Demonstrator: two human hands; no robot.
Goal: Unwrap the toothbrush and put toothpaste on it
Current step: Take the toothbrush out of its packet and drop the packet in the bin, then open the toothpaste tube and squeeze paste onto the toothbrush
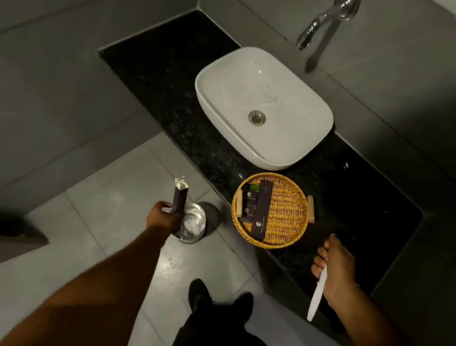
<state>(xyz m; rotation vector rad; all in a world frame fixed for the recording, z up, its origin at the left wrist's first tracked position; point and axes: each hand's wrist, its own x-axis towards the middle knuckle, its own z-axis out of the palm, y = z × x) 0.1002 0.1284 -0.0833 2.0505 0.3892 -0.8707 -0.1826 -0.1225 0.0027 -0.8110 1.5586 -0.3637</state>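
Note:
My left hand (163, 217) grips a slim dark box (179, 200) with its white top flap torn open, held upright right over a small metal bin (193, 223) on the floor. My right hand (335, 266) is closed around a white toothbrush (317, 294); its handle points down toward me beside the counter's front edge and its head is hidden in my fist. A round wicker tray (286, 213) on the black counter holds several dark packets, one of them a long box (260, 211).
A white basin (303, 105) sits on the black granite counter (173, 86), under a chrome wall tap (329, 19). The bin holds crumpled white paper. Grey tiled floor lies to the left, and my dark shoes (219, 300) are below.

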